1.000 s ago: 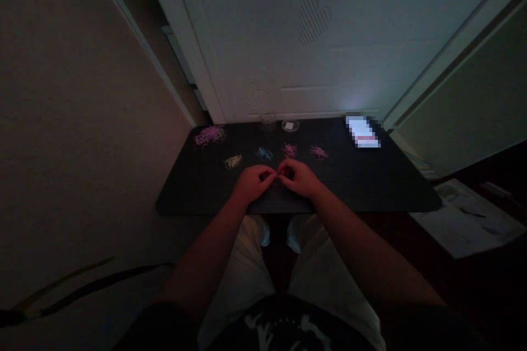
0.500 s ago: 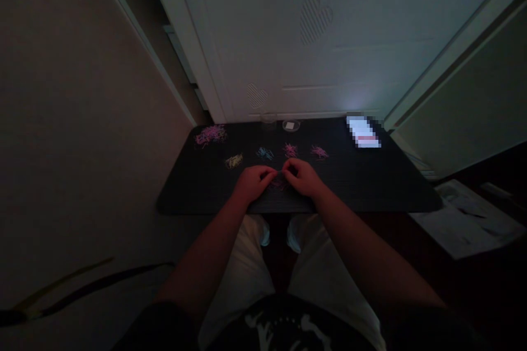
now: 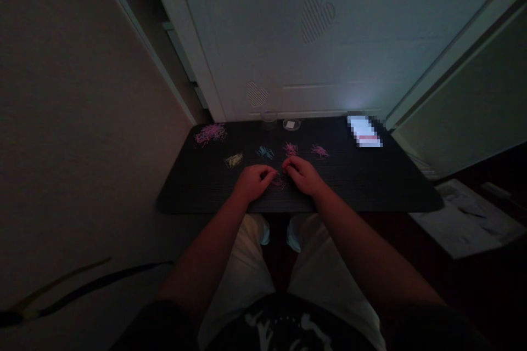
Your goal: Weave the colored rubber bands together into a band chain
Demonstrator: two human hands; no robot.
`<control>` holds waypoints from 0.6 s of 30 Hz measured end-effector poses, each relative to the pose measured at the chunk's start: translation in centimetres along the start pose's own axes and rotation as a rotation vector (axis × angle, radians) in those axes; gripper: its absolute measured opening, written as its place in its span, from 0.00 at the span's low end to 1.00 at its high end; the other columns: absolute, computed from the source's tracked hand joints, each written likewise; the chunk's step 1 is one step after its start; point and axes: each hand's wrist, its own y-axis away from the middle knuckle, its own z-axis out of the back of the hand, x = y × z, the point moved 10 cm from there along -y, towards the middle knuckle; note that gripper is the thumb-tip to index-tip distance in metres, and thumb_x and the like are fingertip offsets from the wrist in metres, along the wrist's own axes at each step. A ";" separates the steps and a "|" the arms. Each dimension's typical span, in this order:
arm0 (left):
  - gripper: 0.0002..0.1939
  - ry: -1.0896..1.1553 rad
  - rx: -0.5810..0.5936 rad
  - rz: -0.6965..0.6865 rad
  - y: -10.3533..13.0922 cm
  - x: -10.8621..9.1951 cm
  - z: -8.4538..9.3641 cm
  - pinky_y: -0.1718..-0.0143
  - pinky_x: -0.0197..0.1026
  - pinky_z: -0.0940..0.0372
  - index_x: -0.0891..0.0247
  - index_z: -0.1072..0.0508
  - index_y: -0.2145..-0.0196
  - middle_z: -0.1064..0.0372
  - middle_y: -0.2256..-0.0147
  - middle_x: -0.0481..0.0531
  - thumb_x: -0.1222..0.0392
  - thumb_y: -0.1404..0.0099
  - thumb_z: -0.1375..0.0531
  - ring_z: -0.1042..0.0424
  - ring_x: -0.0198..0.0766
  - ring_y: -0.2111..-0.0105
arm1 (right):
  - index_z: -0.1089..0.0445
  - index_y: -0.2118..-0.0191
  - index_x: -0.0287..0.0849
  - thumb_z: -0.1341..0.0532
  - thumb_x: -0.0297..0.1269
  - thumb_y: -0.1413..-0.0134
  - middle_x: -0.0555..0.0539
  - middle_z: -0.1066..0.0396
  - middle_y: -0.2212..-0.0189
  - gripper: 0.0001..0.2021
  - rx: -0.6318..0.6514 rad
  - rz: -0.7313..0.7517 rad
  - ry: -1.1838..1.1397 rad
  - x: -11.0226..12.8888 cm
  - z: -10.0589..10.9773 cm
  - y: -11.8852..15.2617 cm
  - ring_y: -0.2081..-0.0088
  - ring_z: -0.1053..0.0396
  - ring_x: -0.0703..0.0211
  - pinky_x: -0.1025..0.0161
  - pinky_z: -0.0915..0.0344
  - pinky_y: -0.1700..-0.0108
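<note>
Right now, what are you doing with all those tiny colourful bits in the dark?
A person sits at a dark table. The left hand and right hand meet over a few small pink pieces. What the fingers grip is too dim to tell. Beyond them lie separate yellow, blue and pink piles, and a bigger pink heap at far left.

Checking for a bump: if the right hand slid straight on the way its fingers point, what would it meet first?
Probably the small pink pile just beyond the right hand; the dim light leaves depth unclear.
</note>
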 end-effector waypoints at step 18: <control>0.13 0.168 -0.251 -0.046 1.9 -4.7 4.8 0.63 0.41 0.34 0.61 0.27 0.64 0.29 0.65 0.54 0.53 0.36 0.48 0.30 0.38 0.64 | 0.32 0.72 0.40 0.42 0.32 0.52 0.51 0.34 0.77 0.03 -0.012 0.006 0.092 0.2 -0.1 -0.2 0.75 0.39 0.65 0.67 0.42 0.71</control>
